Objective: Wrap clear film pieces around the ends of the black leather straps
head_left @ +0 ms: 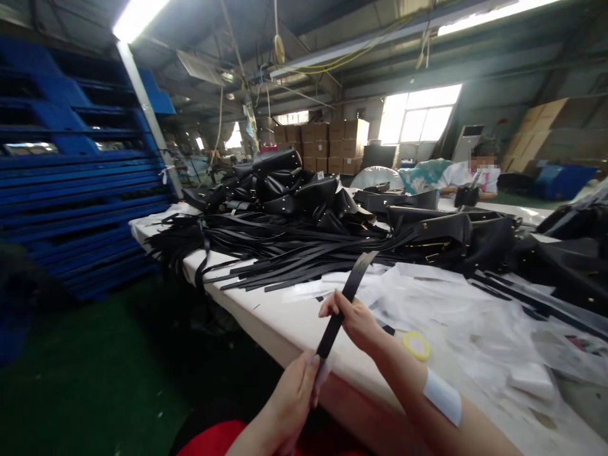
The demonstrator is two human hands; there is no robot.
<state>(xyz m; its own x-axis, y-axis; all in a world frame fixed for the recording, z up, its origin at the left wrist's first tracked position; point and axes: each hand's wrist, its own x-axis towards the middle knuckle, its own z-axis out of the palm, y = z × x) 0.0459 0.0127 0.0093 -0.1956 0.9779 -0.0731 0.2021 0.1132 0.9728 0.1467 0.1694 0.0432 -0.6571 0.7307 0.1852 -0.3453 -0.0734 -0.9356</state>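
Observation:
A black leather strap (354,278) runs slantwise between my two hands, its far end pointing up and away over the table edge. My left hand (300,383) is closed around the lower end, thumb on top, with something pale and thin beneath the fingers. Higher up, my right hand (354,316) pinches the strap between thumb and fingers. A white patch lies on my right forearm. Just beyond my hands, a bundle of black straps (266,253) spreads across the white table (266,310).
Black leather bags (285,190) are heaped behind the straps, with more bags (441,228) to the right. Clear plastic sheets (427,304) and a yellow tape roll (417,346) lie on the right side. Blue pallets (76,190) stand at left. A person (475,174) sits across the table.

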